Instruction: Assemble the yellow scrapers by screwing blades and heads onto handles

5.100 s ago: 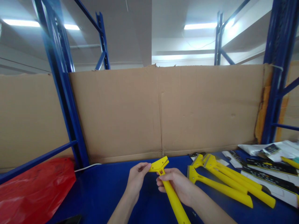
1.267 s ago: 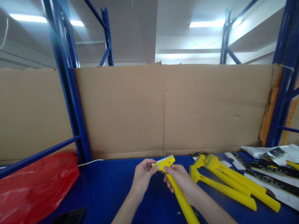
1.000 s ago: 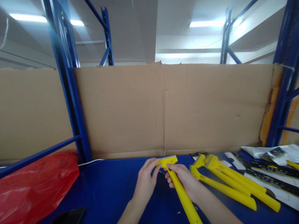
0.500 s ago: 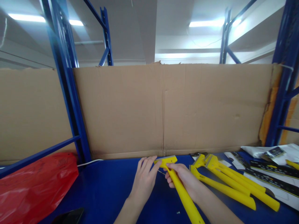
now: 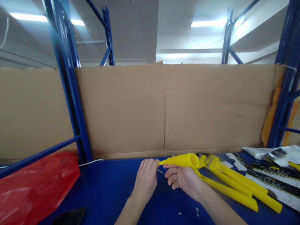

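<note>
My left hand (image 5: 146, 176) is closed around the narrow head end of a yellow scraper (image 5: 179, 160), whose hollow handle end points right. Below that handle, my right hand (image 5: 182, 179) is turned palm up with its fingers curled. A thin metal shaft (image 5: 161, 172) reaches from the right fingers toward the left hand; its other parts are hidden in the fingers. Small screws (image 5: 179, 213) and other small metal pieces (image 5: 197, 212) lie on the blue table below the hands.
Several yellow scrapers (image 5: 231, 192) lie to the right on the blue table (image 5: 105, 187). Black-and-white packages (image 5: 274, 184) and clear plastic (image 5: 283, 156) are beyond them. A red bag (image 5: 37, 187) and a dark phone-like object (image 5: 70, 217) lie left. Cardboard (image 5: 124, 109) stands behind.
The scraper's handle has swung up from the lower right to point rightward. My left fingers have closed on its head, and my right hand has turned palm up. Small metal pieces now show below.
</note>
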The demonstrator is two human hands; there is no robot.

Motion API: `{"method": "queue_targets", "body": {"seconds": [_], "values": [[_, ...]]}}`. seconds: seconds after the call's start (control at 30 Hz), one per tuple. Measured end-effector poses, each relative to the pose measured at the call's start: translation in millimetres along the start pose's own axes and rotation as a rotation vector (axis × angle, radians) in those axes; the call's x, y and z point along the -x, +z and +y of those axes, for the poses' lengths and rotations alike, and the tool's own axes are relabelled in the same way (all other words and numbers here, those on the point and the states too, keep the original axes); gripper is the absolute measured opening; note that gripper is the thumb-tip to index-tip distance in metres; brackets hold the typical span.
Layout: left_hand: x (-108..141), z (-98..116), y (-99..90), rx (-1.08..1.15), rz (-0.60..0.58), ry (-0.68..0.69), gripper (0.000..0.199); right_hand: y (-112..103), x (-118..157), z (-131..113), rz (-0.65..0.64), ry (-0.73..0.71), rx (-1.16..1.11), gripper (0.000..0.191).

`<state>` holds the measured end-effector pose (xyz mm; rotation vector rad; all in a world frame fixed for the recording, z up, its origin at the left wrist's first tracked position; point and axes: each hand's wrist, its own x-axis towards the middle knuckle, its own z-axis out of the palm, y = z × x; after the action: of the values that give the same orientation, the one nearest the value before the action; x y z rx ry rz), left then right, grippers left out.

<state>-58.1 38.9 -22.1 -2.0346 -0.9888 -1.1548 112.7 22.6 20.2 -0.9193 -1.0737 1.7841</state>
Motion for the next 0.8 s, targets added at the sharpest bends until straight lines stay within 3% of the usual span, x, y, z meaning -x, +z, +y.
{"method": "queue_targets", "body": {"seconds": [0.1, 0.23, 0.43, 0.57, 0.8], "values": [[5, -1, 6.5, 0.083, -0.086, -0.209, 0.022, 3, 2, 1, 0.048, -0.047, 0.099, 0.024], [7, -4, 10.0, 0.299, -0.194, -0.529, 0.02, 4, 11, 7, 0.058, -0.138, 0.526, 0.019], [3, -5, 15.2, 0.656, -0.177, -0.927, 0.014, -12, 35, 22, -0.018, -0.107, 1.035, 0.025], [1, -3, 19.0, 0.845, -0.129, -1.06, 0.012, -11, 46, 18, -0.011, 0.047, 1.146, 0.028], [6, -2, 24.3, 0.934, -0.114, -1.112, 0.019, -10, 42, 20, -0.038, 0.13, 1.17, 0.02]]}}
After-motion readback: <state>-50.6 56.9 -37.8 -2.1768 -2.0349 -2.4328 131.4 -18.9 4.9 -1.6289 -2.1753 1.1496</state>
